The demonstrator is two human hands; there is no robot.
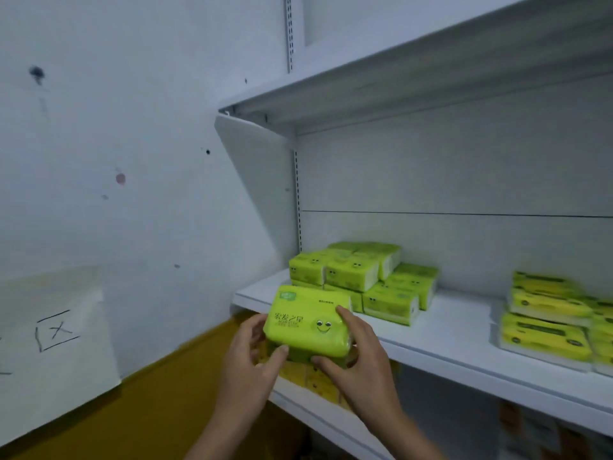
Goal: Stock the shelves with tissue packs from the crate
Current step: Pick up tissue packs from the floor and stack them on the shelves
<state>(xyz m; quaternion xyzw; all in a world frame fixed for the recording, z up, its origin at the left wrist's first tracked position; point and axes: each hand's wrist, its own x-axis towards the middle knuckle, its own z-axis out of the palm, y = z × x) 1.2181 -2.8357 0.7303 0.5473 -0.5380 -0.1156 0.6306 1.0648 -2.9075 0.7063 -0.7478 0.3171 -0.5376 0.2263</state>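
A bright green, plastic-wrapped tissue pack with a printed smiling face [308,322] is held in the air just in front of the left front corner of the white metal middle shelf [447,330], not yet resting on it. The left hand [252,353] pinches its near left end, thumb under the front edge. The right hand [358,356] curls over its right end, so each grip is closed on the pack. There may be a second pack beneath it, but this is unclear.

The wrapper looks slick and the pack soft, so it could probably slip or buckle if one grip loosens. Pushed in carelessly, it could knock the two-layer stack of matching green packs [361,277] near the shelf's left back corner. Set too close to the front edge, it could tip off.

Bare shelf surface lies between that stack and a pile of yellow packs [547,323] towards the right edge. Orange-yellow packs [315,380] sit on the lower shelf [298,403], and an upper shelf [398,81] hangs overhead. To the left is a marked white wall [132,127] with a handwritten paper sheet [56,333], above an ochre floor [149,410]. No crate is in view.
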